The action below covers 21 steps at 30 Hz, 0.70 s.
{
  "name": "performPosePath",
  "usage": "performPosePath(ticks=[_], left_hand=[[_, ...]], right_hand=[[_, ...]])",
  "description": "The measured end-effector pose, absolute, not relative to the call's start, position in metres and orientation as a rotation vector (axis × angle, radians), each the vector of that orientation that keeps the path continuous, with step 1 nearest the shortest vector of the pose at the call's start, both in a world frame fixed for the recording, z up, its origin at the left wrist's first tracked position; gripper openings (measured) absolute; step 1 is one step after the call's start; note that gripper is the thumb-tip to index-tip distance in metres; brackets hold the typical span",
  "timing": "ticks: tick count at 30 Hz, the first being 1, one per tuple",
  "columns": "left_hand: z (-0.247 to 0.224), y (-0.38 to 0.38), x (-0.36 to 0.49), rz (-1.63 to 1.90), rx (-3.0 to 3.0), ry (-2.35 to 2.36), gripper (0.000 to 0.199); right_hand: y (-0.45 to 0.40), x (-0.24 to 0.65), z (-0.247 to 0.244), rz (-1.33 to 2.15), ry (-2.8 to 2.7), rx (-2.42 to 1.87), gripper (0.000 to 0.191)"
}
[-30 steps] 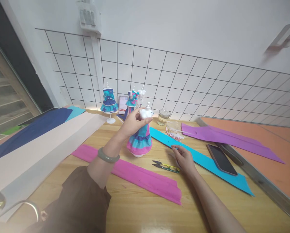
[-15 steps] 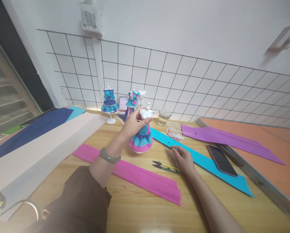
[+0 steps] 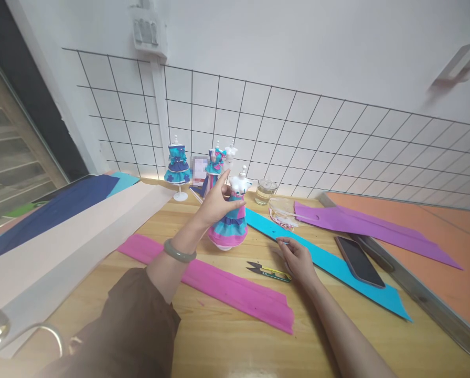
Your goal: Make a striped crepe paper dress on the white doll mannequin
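My left hand (image 3: 216, 202) is around the side of a small white dress form (image 3: 241, 184) on the table. Its thumb lies across the front of the bodice and its index finger points up; the other fingers are partly hidden behind. The form wears a dress (image 3: 229, 228) with blue, purple and pink tiers. My right hand (image 3: 296, 257) rests at the edge of a blue crepe paper strip (image 3: 329, 265), fingertips pinched together; whatever they hold, if anything, is too small to make out. Yellow-and-green thread snips (image 3: 269, 271) lie just left of it.
A pink strip (image 3: 238, 291) lies in front. A phone (image 3: 361, 261) rests on the blue strip, with a purple strip (image 3: 372, 228) beyond. A glass jar (image 3: 265, 191) and another dressed form (image 3: 177, 165) stand at the back. Pale sheets (image 3: 81, 236) cover the left side.
My left hand has slid down from the form's shoulder to its bodice, and the index finger has lifted. The form's top has shifted slightly right. My right hand stays in place.
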<state>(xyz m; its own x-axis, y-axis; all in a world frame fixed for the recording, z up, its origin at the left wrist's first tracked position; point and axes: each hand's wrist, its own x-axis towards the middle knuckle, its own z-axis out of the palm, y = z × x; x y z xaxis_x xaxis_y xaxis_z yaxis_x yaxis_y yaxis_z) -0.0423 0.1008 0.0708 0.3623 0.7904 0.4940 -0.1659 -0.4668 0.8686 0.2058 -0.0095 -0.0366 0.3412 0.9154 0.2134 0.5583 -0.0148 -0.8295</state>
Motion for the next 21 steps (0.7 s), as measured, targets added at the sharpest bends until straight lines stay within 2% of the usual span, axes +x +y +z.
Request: performPosePath(ticks=[12, 21], left_hand=[[0.069, 0.096, -0.033, 1.405, 1.747, 0.673, 0.084], [0.077, 0.072, -0.022, 1.5, 1.838, 0.954, 0.083]], right_hand=[[-0.009, 0.206, -0.038, 0.518, -1.329, -1.682, 0.047], [-0.009, 0.207, -0.04, 0.53, -1.32, -1.672, 0.049]])
